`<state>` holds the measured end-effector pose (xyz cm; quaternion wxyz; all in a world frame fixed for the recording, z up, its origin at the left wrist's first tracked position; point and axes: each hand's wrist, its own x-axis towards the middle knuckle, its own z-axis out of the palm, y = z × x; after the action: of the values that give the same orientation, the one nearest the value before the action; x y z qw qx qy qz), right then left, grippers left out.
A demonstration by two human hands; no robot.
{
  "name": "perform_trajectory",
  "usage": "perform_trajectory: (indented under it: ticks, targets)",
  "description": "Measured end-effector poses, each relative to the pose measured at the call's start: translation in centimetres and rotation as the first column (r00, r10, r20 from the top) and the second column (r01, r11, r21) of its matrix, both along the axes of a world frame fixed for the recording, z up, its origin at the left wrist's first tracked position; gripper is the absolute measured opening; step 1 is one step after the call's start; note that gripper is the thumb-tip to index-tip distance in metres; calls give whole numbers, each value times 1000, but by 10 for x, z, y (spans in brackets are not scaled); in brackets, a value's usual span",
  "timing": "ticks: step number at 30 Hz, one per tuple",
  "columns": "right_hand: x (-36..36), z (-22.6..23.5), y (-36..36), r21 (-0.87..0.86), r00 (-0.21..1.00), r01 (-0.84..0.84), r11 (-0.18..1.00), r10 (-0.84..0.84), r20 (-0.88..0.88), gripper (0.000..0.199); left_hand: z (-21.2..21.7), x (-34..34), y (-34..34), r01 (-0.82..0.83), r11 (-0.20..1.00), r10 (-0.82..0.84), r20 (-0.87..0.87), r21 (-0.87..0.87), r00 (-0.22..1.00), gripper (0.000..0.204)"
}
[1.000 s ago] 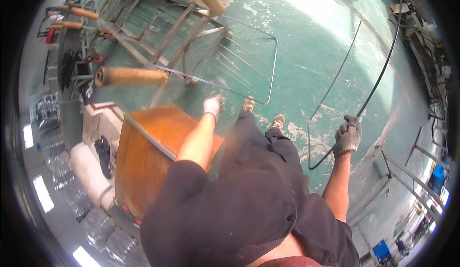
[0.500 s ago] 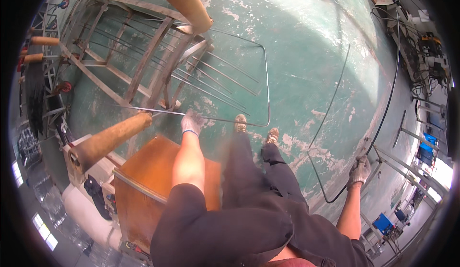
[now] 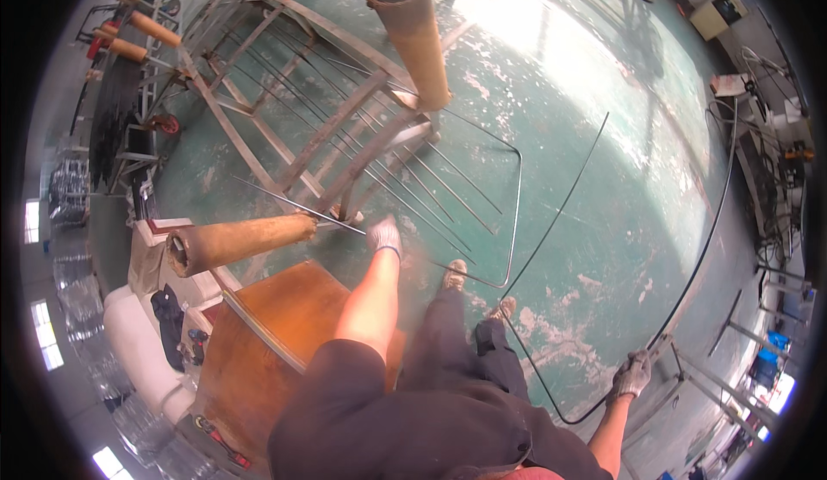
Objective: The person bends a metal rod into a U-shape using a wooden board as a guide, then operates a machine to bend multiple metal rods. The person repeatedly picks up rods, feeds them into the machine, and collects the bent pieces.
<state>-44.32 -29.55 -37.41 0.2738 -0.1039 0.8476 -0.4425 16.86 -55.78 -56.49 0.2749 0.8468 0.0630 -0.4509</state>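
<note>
My left hand (image 3: 384,233), in a pale glove, is closed round a thin metal rod (image 3: 519,213) bent into a U with rounded corners. One side of it runs past the stand towards the left, and the bend lies right of my fingers. At lower right my gloved right hand (image 3: 633,373) grips a second bent rod (image 3: 544,389), dark and also U-shaped. One long arm of it rises in a curve along the right, the other slants up across the floor. Near my shoes (image 3: 455,275) the two rods appear close together; whether they touch I cannot tell.
A metal stand (image 3: 340,170) with brown cardboard tubes (image 3: 245,240) fills the upper left. Several straight rods (image 3: 413,189) stick out from it. A brown board (image 3: 297,312) stands beside my left arm, near a white roll (image 3: 138,342). Equipment and racks (image 3: 762,178) line the right.
The view has shifted, so the stand sits lower and further right. The dark rod in my right hand has come closer to the bend of the left one. Both hands keep their grip.
</note>
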Motion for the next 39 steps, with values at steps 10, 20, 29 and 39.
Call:
perform_trajectory:
  ticks: [10,20,29,39]
  targets:
    - [-9,-5,-9,-11,962,-250,968,247,-115,41,-93,39,73,-505,838,395,-408,-206,823,17]
    - [0,-1,-30,188,876,-378,907,416,-244,39,-87,30,34,-172,901,41,-315,-398,948,26]
    - [-35,19,-36,142,917,-283,948,311,-248,34,98,-86,-125,-53,570,-374,-317,-820,871,15]
    - [-131,-5,-37,7,930,-275,961,268,-250,34,118,-223,-187,19,708,-312,-289,-706,905,6]
